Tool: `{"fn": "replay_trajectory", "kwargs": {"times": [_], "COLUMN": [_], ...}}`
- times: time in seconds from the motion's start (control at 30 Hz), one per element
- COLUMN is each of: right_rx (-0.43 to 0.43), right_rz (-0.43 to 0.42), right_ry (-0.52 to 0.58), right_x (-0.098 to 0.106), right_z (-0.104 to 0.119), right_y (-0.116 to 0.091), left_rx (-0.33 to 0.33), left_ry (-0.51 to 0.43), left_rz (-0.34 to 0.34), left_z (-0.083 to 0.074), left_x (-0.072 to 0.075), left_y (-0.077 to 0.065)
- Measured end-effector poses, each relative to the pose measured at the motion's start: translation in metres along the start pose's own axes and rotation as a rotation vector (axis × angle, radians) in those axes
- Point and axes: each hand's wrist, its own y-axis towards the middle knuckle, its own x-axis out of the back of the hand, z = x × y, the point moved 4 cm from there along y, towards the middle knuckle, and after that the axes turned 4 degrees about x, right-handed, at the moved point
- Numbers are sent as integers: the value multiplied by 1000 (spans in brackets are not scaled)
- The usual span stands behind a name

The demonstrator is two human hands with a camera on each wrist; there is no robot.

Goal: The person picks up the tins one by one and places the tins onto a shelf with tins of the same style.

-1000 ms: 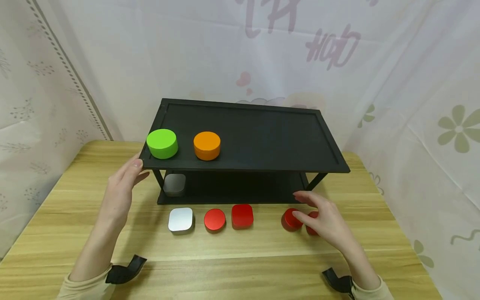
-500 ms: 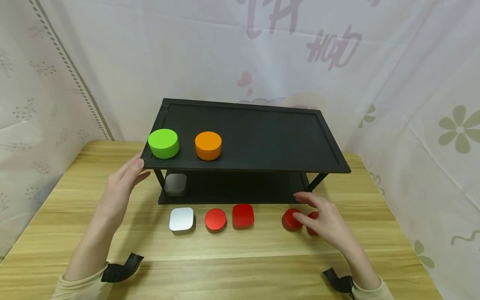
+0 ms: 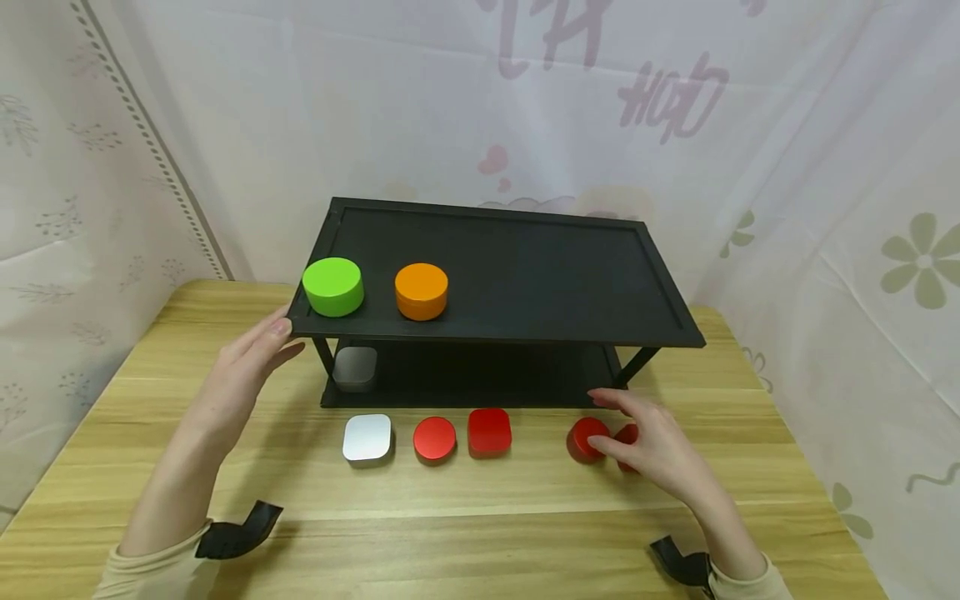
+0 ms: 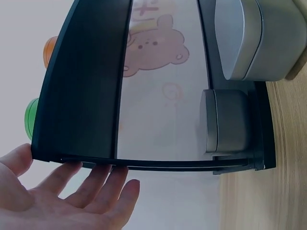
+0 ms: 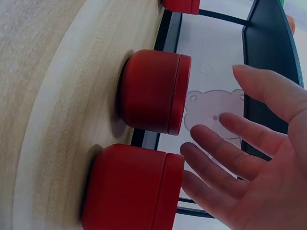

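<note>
My left hand [image 3: 243,375] touches the left front corner of a black two-tier shelf [image 3: 540,275], its thumb at the corner and its fingers [image 4: 91,184] along the side edge. My right hand [image 3: 656,442] hovers with spread, relaxed fingers over a round red tin [image 3: 582,452] and another red tin [image 3: 628,433], which it partly covers. In the right wrist view its fingertips are near the tins' lids and hold nothing. A green round tin [image 3: 333,287] and an orange round tin [image 3: 422,292] stand on the top tier.
A grey square tin [image 3: 356,369] sits at the lower tier's left end. Before the shelf, on the wooden table [image 3: 450,542], stand a silver square tin [image 3: 367,438], a round red tin [image 3: 434,439] and a square red tin [image 3: 489,432]. A patterned cloth [image 3: 420,100] hangs behind.
The head view has shifted slightly, so the shelf and tins sit a little farther right in it. Both hands keep nearly the same places relative to the shelf and tins.
</note>
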Motion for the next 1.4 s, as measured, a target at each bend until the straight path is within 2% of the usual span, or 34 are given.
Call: {"fn": "replay_trajectory", "kwargs": {"times": [0.23,0.47,0.7,1.0,1.4], "right_rx": [-19,-14,-17,64,54], "right_rz": [62,117,149,121,133], "right_ry": [28,-22,-47,-164,-190], "right_x": [-3,-7,-10,-14,-20], "right_z": [-4,-7,-9,-10,-13], "right_y": [1,1,0,1,4], "left_rx": [-5,-24,-39,-39,-67], "left_ry": [-1,1,-46,-21,-55], "left_rz": [20,55,81,97,94], "left_z": [0,-1,-1,0,-2], "left_x": [-2,-3,-3,-1,-2], "left_y": [2,2,3,1,0]}}
